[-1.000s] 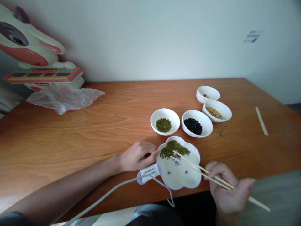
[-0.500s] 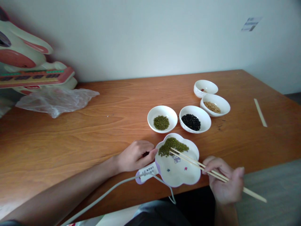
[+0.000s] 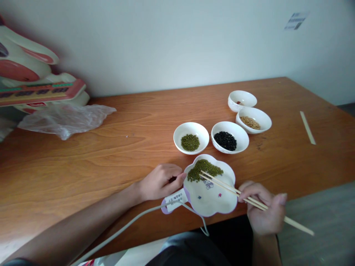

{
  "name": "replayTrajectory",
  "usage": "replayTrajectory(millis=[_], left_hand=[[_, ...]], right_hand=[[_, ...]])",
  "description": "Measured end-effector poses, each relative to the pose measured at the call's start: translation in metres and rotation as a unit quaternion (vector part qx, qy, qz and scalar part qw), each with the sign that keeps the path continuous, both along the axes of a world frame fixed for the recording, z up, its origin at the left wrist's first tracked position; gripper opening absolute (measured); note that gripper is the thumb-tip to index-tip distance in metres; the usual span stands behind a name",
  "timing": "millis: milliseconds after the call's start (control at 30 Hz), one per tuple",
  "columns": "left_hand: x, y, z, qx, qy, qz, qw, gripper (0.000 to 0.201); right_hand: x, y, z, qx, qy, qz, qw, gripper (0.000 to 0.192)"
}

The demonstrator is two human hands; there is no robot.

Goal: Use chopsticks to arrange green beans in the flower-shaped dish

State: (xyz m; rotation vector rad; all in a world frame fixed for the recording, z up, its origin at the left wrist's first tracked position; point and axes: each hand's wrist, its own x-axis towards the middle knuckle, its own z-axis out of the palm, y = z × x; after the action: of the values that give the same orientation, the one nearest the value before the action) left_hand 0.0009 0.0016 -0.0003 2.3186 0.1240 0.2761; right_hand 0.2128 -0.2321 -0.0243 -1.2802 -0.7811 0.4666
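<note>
The right hand (image 3: pixel 264 208), over the tabletop's (image 3: pixel 133 155) front edge, has its grip clamped on a pair of chopsticks (image 3: pixel 299 226). Their tips, slightly apart, reach the green beans (image 3: pixel 206 167) heaped along the far side of a flower-shaped plate (image 3: pixel 210 205) near that edge. The left hand (image 3: pixel 162 183) is curled against the plate's left rim; whether its grip pinches the rim, I cannot tell. Beyond the plate stand a bowl of green beans (image 3: pixel 198 129) and a bowl of black beans (image 3: pixel 240 137). Toward the back edge are a bowl of tan beans (image 3: pixel 263 118) and a fourth bowl (image 3: pixel 249 99). A plastic bag (image 3: pixel 66 120) lies by the back left corner.
</note>
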Motion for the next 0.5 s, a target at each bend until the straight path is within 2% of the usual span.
replayTrajectory(millis=[500], left_hand=[[-0.0004,-0.0003,-0.0008,-0.012,0.002,0.004,1.000,0.035]], right_hand=[[-0.0057,0.0090,0.0085,0.001,-0.024,0.000,1.000,0.078]])
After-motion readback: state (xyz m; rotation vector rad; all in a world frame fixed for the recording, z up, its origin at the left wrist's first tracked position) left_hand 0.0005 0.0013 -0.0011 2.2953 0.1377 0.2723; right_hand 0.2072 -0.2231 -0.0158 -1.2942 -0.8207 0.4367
